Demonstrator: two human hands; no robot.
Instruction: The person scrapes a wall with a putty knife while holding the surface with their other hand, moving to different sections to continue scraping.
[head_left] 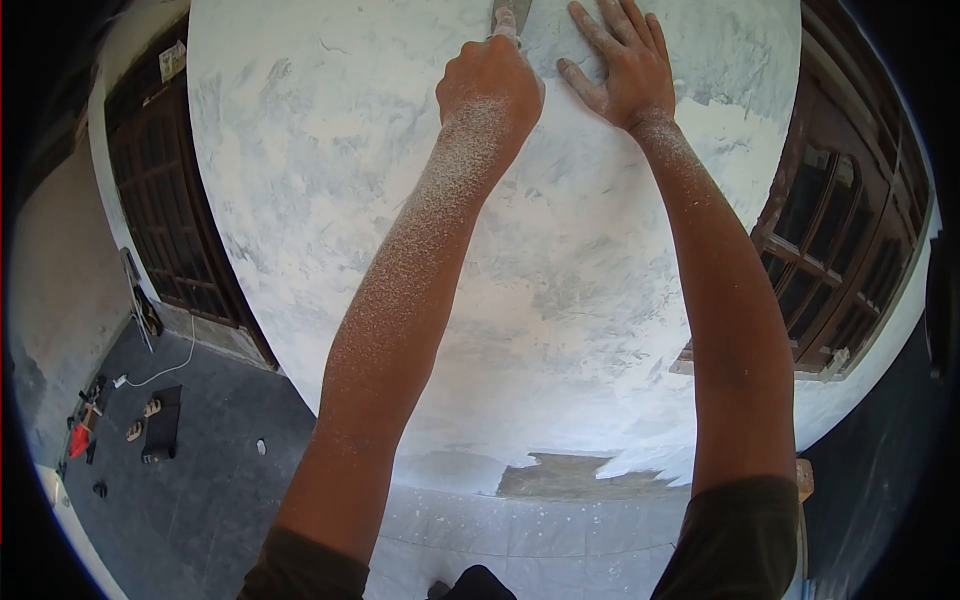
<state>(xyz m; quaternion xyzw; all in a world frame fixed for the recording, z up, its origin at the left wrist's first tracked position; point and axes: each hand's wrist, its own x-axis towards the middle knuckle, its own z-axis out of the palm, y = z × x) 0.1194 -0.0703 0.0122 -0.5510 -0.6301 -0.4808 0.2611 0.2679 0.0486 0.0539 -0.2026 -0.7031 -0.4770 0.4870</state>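
Observation:
In front of me rises a white wall (580,270) with patchy grey smears over its surface. My left hand (490,85) is closed around a putty knife (515,12), whose metal blade shows at the top edge and is partly cut off. One finger lies stretched along the tool; its handle is hidden in the fist. To the right, my right hand (630,65) rests spread against the wall, fingers apart, with fingertips near the top edge. White dust coats both hands and my left forearm.
Brown wooden doors (165,190) stand at left, and a wooden window (835,230) at right. A bare grey-brown patch (570,477) marks the wall's foot. On the dark floor (230,480) lie sandals (140,425), a white cable (165,375) and a red object (78,440).

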